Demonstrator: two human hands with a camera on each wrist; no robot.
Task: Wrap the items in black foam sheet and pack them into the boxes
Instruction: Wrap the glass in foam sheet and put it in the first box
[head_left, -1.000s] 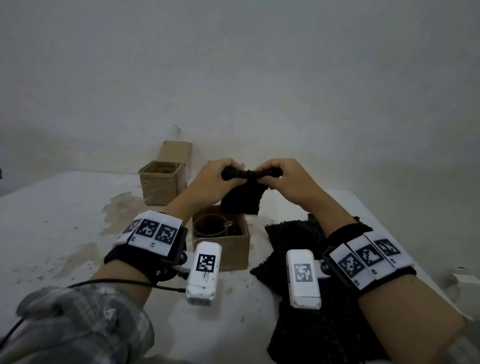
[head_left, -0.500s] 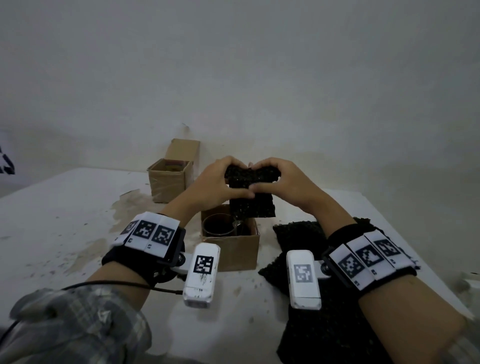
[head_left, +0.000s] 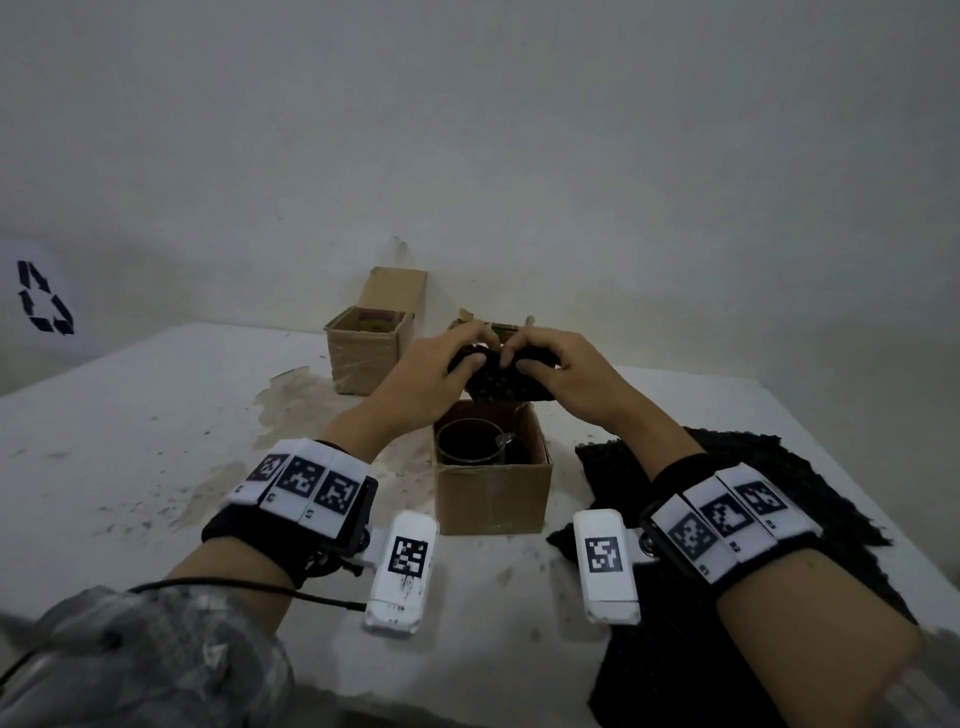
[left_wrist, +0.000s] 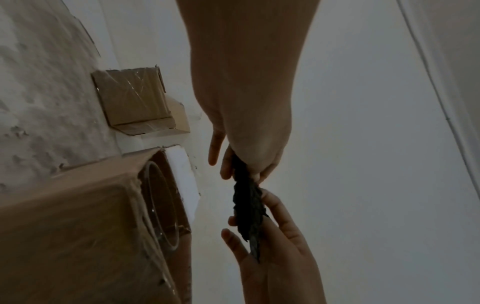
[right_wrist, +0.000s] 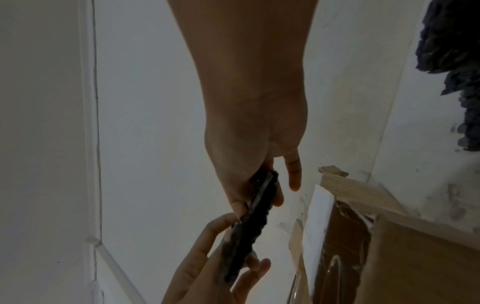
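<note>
Both hands hold a small folded piece of black foam (head_left: 511, 387) just above an open cardboard box (head_left: 491, 499). My left hand (head_left: 467, 358) pinches its left end and my right hand (head_left: 524, 358) pinches its right end, thumbs in front. A clear glass cup (head_left: 470, 447) stands inside the box. In the left wrist view the foam piece (left_wrist: 246, 203) hangs between the two hands beside the box (left_wrist: 78, 216). The right wrist view shows the foam (right_wrist: 252, 224) edge-on, thin and flat; whether anything is inside it is hidden.
A second open box (head_left: 366, 358) with its flap up stands at the back left by the wall. A large black foam sheet (head_left: 769, 499) lies on the white table (head_left: 130, 415) to the right, under my right forearm. Stains mark the table's left half.
The foam piece hung from its rolled top edge, then was held up as a square; now it is folded smaller and lower, close over the box with the glass.
</note>
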